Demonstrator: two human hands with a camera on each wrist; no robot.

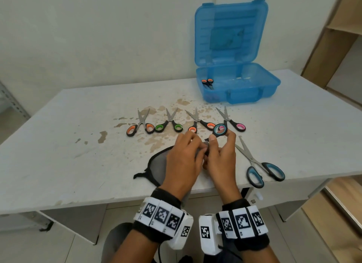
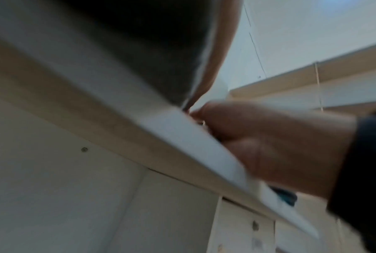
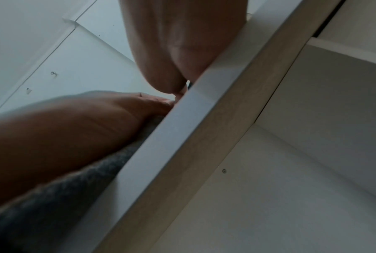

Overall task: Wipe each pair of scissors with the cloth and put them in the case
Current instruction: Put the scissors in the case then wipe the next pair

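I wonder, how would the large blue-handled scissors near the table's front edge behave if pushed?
The large blue-handled scissors lie flat and open, so they would probably slide, not roll. Their handles sit at the table edge, so a nudge toward the person might drop them.

Case [image 1: 270, 86] translucent glossy plastic; cloth [image 1: 157, 164] matt knit; table [image 1: 68, 145] stained matt laminate.

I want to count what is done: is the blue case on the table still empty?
No: one pair of orange-handled scissors already lies inside the open blue case.
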